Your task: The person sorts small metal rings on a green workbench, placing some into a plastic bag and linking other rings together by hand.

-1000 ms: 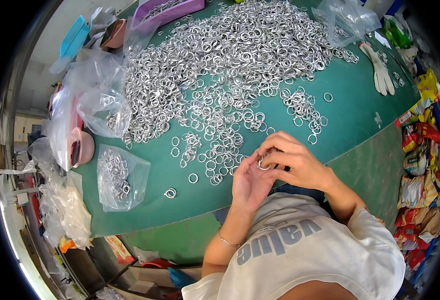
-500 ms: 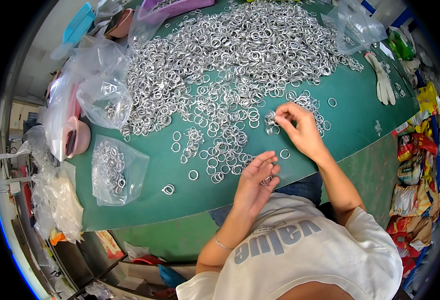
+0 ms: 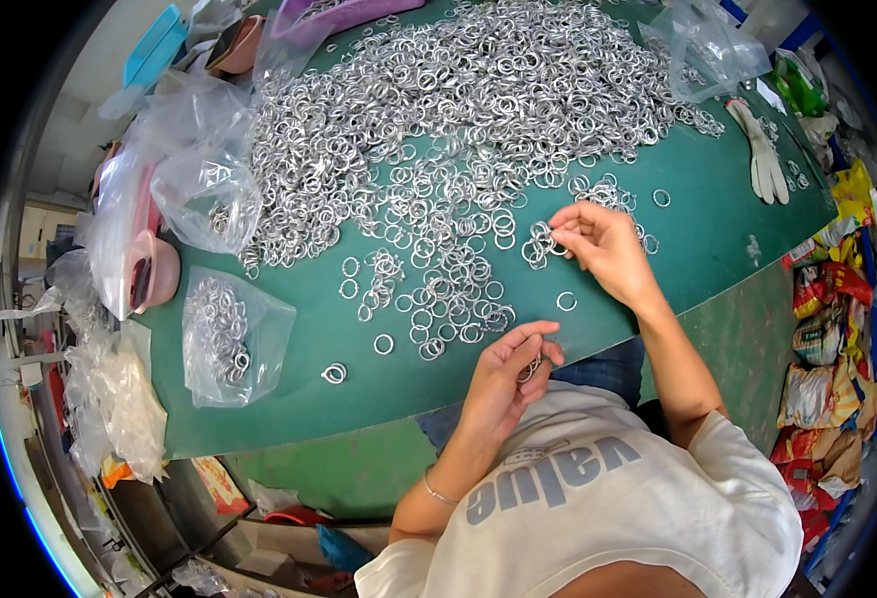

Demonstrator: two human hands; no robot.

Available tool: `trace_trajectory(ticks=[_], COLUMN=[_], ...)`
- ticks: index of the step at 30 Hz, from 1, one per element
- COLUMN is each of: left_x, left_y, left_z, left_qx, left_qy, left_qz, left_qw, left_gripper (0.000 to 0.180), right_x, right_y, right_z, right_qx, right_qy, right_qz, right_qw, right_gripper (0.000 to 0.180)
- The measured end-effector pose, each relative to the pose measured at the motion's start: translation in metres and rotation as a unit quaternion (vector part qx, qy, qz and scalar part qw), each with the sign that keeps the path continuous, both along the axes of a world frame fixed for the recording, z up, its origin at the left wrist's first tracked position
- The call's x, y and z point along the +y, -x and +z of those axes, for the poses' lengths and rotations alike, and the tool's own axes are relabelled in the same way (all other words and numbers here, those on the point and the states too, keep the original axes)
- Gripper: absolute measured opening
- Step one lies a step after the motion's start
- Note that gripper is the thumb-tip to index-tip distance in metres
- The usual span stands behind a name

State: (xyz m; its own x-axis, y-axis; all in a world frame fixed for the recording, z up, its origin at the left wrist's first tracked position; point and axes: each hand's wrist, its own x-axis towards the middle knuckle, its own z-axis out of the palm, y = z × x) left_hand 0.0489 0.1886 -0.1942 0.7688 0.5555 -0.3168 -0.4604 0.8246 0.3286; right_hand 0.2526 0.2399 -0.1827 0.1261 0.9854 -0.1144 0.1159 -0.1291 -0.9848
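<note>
Now the two hands are apart: a second ago they met close to the chest over one small ring, and since then the right hand (image 3: 603,244) has reached out over the green worktop (image 3: 718,229) to a small cluster of metal rings (image 3: 538,244) at the near edge of the big heap of rings (image 3: 458,110). Its fingers are pressed together at the tips, pinching what looks like a single ring from that cluster. The left hand (image 3: 508,374) has stayed back at the worktop's near edge, fingers curled, with a bunch of rings (image 3: 530,369) held between thumb and fingertips. By my reading, the joined bunch waits in the left hand while the right fetches the next ring.

How many rings the left hand holds is hard to make out, since the curled fingers cover most of them. Whether the right fingertips have the ring lifted or merely touch it cannot be told. A clear bag of rings (image 3: 221,334) lies well to the left, its contents blurred by the plastic, and a white glove (image 3: 765,159) lies far right.
</note>
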Motion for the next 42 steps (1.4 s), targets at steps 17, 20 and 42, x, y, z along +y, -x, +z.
trace_trajectory(ticks=[17,20,42], left_x=[-0.023,-0.027,-0.035], left_y=[0.020,0.024,0.027], left_z=[0.011,0.008,0.014], left_qx=[0.078,0.088,0.023], left_qy=[-0.005,-0.001,0.075], left_qz=[0.040,0.063,0.132], left_qw=[0.996,0.994,0.988], left_gripper=[0.051,0.052,0.044], right_x=[-0.018,-0.021,-0.031], right_y=[0.035,0.034,0.052], right_z=[0.007,0.004,0.003], right_qx=[-0.432,-0.433,-0.106], right_qy=[-0.197,-0.222,-0.112], right_qz=[0.162,0.118,0.081], right_qw=[0.865,0.865,0.985], right_gripper=[0.033,0.018,0.009])
